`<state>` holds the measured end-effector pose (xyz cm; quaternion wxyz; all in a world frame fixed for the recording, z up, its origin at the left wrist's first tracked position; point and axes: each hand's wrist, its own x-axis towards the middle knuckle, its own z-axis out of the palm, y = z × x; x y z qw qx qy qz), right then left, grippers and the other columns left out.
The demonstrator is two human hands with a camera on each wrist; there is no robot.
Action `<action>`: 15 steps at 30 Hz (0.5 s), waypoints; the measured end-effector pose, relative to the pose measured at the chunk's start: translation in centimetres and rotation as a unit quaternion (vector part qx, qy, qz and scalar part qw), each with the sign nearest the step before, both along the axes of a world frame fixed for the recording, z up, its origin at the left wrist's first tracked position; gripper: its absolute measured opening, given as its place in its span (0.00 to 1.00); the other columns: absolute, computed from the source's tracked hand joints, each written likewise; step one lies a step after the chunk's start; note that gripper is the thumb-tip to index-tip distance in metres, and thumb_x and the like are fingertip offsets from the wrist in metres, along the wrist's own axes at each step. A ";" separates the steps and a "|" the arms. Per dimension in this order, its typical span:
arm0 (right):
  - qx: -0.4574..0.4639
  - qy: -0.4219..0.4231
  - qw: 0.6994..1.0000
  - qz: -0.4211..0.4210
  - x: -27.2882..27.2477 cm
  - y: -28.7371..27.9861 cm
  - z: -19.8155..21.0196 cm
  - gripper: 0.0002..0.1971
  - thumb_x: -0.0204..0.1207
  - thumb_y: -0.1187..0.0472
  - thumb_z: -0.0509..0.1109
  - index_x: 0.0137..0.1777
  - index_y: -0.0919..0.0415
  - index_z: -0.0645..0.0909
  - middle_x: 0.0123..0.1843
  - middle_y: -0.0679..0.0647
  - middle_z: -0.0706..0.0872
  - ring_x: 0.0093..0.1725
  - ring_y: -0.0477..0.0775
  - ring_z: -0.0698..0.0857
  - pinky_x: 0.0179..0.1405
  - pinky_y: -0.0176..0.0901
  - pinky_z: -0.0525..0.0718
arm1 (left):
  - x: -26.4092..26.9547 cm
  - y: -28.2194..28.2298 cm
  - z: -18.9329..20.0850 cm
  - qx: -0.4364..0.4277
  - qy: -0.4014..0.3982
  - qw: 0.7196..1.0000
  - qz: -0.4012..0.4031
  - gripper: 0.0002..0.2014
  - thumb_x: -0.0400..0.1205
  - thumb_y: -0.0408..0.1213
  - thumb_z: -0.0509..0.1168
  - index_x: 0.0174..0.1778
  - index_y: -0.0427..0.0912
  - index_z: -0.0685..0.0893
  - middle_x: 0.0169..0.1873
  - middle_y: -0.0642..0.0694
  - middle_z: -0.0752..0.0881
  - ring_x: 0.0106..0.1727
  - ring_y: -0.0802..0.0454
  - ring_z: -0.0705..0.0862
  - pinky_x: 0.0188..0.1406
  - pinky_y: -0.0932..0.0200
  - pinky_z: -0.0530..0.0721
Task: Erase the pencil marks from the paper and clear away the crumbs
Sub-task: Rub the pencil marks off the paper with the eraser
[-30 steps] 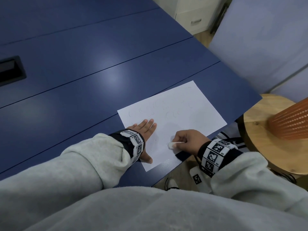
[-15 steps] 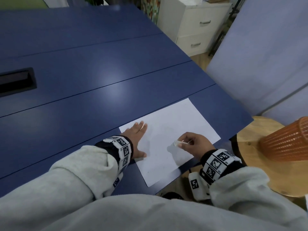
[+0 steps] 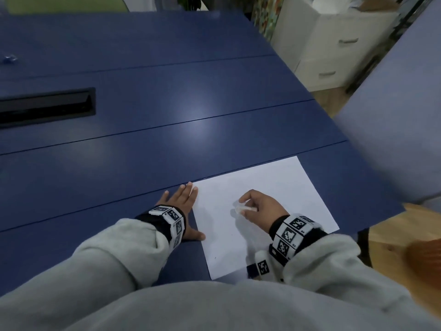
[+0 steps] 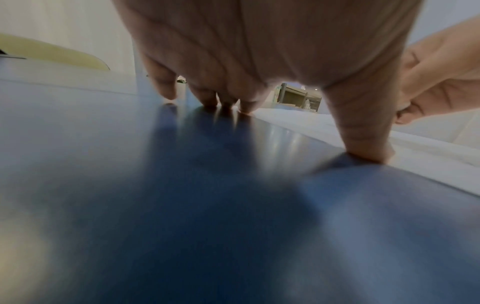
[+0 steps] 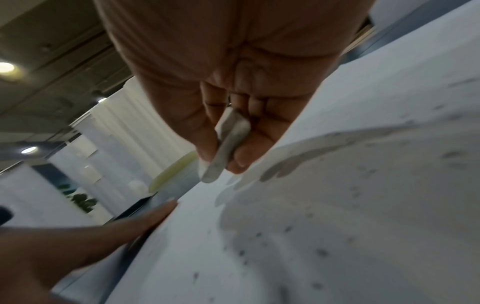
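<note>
My right hand [image 3: 261, 207] pinches the eraser [image 3: 245, 209] btwn thumb and forefinger; other fingers curled in behind it. Eraser's a flat, grubby white slab w/ greyed edges, tilted, its lower corner pointing down at the sheet of paper [image 3: 281, 187]. Right-wrist view shows that corner just above the sheet, hand's shadow right under it; can't tell if it actually touches.

Paper lies flat at the near right corner of the blue table [image 3: 167, 96], long side running away from me to the right. Head view: sheet looks nearly blank, no clear pencil marks readable. Right-wrist view: lots of small dark crumbs [image 5: 322, 252] scattered over the paper near my wrist, some further out too.

My left hand [image 3: 181, 211] is spread flat, palm down, fingers straight. It sits mostly on the table at the paper's left edge; forefinger tip lies at the sheet's far left corner, thumb [image 4: 363, 131] stuck out sideways w/ its tip at the edge of the sheet. Left-wrist view has the fingertips [image 4: 207, 98] pressed on the blue top.

Both wrists wear bands w/ black-and-white square markers; grey sleeves. Black recessed slot [image 3: 45, 106] in the tabletop, far left. White drawer unit [image 3: 334, 48] beyond the table's far right corner.
</note>
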<state>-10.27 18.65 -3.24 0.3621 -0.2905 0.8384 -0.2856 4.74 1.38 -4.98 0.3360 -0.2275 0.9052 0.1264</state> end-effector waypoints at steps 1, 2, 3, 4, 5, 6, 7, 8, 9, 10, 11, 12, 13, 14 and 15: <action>0.004 0.008 1.000 0.023 0.1 -0.6 -0.1 0.12 0.76 0.63 0.67 0.39 0.43 0.75 0.40 0.44 0.81 0.42 0.46 0.80 0.42 0.32 0.77 | 0.0 0.0 0.0 0.001 -0.001 1.000 0.004 0.63 0.70 0.71 0.65 0.82 0.45 0.28 0.81 0.49 0.27 0.83 0.52 0.32 0.81 0.43 0.35; 0.005 0.016 0.999 0.047 0.3 -1.2 -0.3 0.13 0.75 0.65 0.66 0.38 0.43 0.74 0.42 0.45 0.82 0.43 0.47 0.80 0.42 0.33 0.77 | -0.1 0.1 0.0 0.003 -0.004 1.000 0.007 0.63 0.70 0.71 0.65 0.82 0.44 0.28 0.81 0.49 0.27 0.83 0.52 0.31 0.82 0.43 0.35; 0.008 0.021 0.997 0.070 0.5 -1.8 -0.4 0.13 0.74 0.65 0.66 0.37 0.44 0.73 0.43 0.45 0.82 0.44 0.47 0.81 0.44 0.35 0.78 | -0.2 0.1 0.0 0.004 -0.008 1.000 0.010 0.63 0.70 0.71 0.65 0.82 0.44 0.28 0.81 0.49 0.27 0.83 0.52 0.31 0.82 0.43 0.35; 0.010 0.026 0.995 0.091 0.7 -2.3 -0.5 0.12 0.74 0.64 0.67 0.38 0.45 0.74 0.43 0.45 0.83 0.45 0.48 0.81 0.45 0.37 0.78 | -0.2 0.1 -0.1 0.004 -0.011 1.000 0.012 0.63 0.70 0.71 0.66 0.82 0.44 0.27 0.81 0.49 0.27 0.83 0.52 0.31 0.82 0.43 0.35; 0.012 0.029 0.994 0.108 0.9 -2.9 -0.6 0.09 0.74 0.62 0.68 0.39 0.46 0.75 0.43 0.45 0.83 0.44 0.47 0.81 0.46 0.37 0.78 | -0.3 0.1 -0.1 0.004 -0.014 1.000 0.013 0.63 0.70 0.71 0.66 0.81 0.44 0.27 0.81 0.49 0.27 0.83 0.52 0.30 0.82 0.43 0.36; 0.011 0.032 0.992 0.120 1.0 -3.5 -0.7 0.07 0.74 0.61 0.70 0.40 0.48 0.76 0.43 0.45 0.83 0.44 0.47 0.80 0.44 0.37 0.77 | -0.3 0.1 -0.1 0.005 -0.016 1.000 0.014 0.64 0.70 0.72 0.66 0.81 0.44 0.27 0.81 0.49 0.26 0.82 0.52 0.30 0.82 0.43 0.36; 0.008 0.038 0.991 0.130 1.1 -4.2 -0.6 0.05 0.75 0.60 0.70 0.42 0.50 0.76 0.43 0.44 0.83 0.43 0.46 0.80 0.43 0.35 0.75 | -0.3 0.1 -0.1 0.005 -0.015 1.000 0.016 0.64 0.69 0.72 0.66 0.81 0.44 0.27 0.81 0.49 0.26 0.82 0.52 0.30 0.82 0.43 0.36; 0.002 0.045 0.989 0.138 1.1 -4.9 -0.5 0.05 0.75 0.60 0.70 0.42 0.50 0.77 0.43 0.44 0.82 0.43 0.46 0.79 0.42 0.34 0.73 | -0.2 0.1 -0.2 0.007 -0.013 1.000 0.018 0.64 0.69 0.72 0.66 0.81 0.44 0.27 0.81 0.49 0.26 0.82 0.52 0.30 0.82 0.43 0.36; -0.005 0.048 0.989 0.143 1.1 -5.6 -0.3 0.05 0.75 0.61 0.70 0.43 0.51 0.77 0.43 0.44 0.82 0.44 0.46 0.79 0.42 0.33 0.72 | -0.2 0.1 -0.2 0.008 -0.010 1.000 0.020 0.64 0.69 0.71 0.66 0.81 0.44 0.27 0.81 0.49 0.26 0.82 0.52 0.30 0.82 0.43 0.36; -0.012 0.047 0.988 0.148 1.0 -6.3 -0.1 0.04 0.76 0.61 0.70 0.43 0.51 0.77 0.43 0.44 0.82 0.44 0.46 0.79 0.43 0.33 0.72 | -0.2 0.1 -0.2 0.010 -0.008 1.000 0.020 0.64 0.69 0.71 0.66 0.81 0.44 0.27 0.81 0.49 0.26 0.82 0.52 0.30 0.82 0.43 0.36; -0.015 0.046 0.987 0.155 0.9 -7.0 0.0 0.04 0.76 0.60 0.71 0.43 0.52 0.78 0.44 0.45 0.82 0.44 0.46 0.79 0.45 0.33 0.72 | -0.2 0.1 -0.2 0.010 -0.007 1.000 0.020 0.64 0.69 0.71 0.66 0.81 0.44 0.27 0.81 0.49 0.26 0.82 0.52 0.30 0.82 0.43 0.36; -0.012 0.049 0.985 0.168 0.9 -7.7 0.0 0.03 0.75 0.59 0.71 0.44 0.53 0.79 0.44 0.45 0.82 0.44 0.46 0.79 0.45 0.34 0.72 | -0.2 0.0 -0.2 0.010 -0.007 1.000 0.020 0.64 0.69 0.72 0.66 0.81 0.45 0.27 0.81 0.49 0.26 0.82 0.52 0.30 0.82 0.43 0.35; -0.004 0.058 0.982 0.182 0.9 -8.3 0.0 0.03 0.75 0.58 0.72 0.45 0.54 0.80 0.44 0.45 0.82 0.44 0.46 0.79 0.45 0.35 0.72 | -0.2 0.0 -0.3 0.010 -0.006 1.000 0.020 0.65 0.68 0.72 0.67 0.81 0.45 0.27 0.81 0.49 0.26 0.82 0.52 0.30 0.81 0.44 0.35; 0.007 0.068 0.978 0.195 0.9 -8.7 -0.3 0.04 0.76 0.56 0.71 0.45 0.54 0.80 0.44 0.45 0.83 0.44 0.46 0.79 0.44 0.36 0.72 | -0.2 0.0 -0.3 0.009 -0.005 1.000 0.020 0.65 0.68 0.72 0.67 0.81 0.45 0.27 0.81 0.49 0.26 0.82 0.52 0.30 0.81 0.44 0.34; 0.016 0.080 0.976 0.203 1.0 -8.9 -0.5 0.04 0.76 0.56 0.71 0.45 0.53 0.79 0.44 0.46 0.83 0.44 0.47 0.79 0.44 0.37 0.73 | -0.2 0.0 -0.3 0.007 -0.004 1.000 0.020 0.65 0.68 0.72 0.67 0.81 0.45 0.27 0.81 0.49 0.27 0.82 0.52 0.30 0.80 0.45 0.34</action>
